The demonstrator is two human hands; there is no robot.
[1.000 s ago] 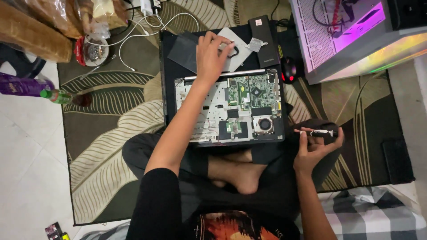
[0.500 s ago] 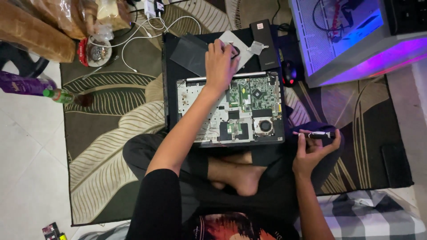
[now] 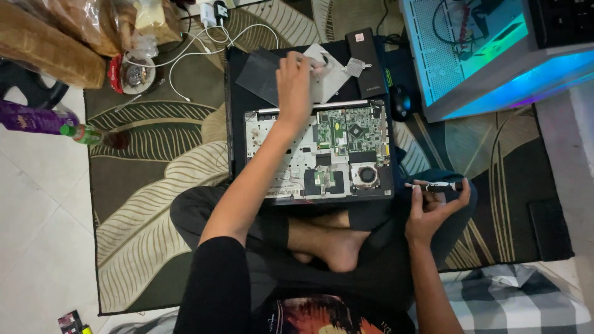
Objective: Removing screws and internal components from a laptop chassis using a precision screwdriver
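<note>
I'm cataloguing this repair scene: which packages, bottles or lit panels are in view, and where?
Purple bottle, lying far left, green cap.
Clear plastic bags, top left, brown contents.
Glowing computer case, top right, white, cyan-green light.
Small coloured packets, bottom left corner.

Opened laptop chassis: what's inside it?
Inside the opened grey laptop chassis: a green circuit board and a round black fan. The left forearm covers part of the interior.

Green circuit board; brown leaf-patterned rug; purple bottle; grey checked cloth.
</note>
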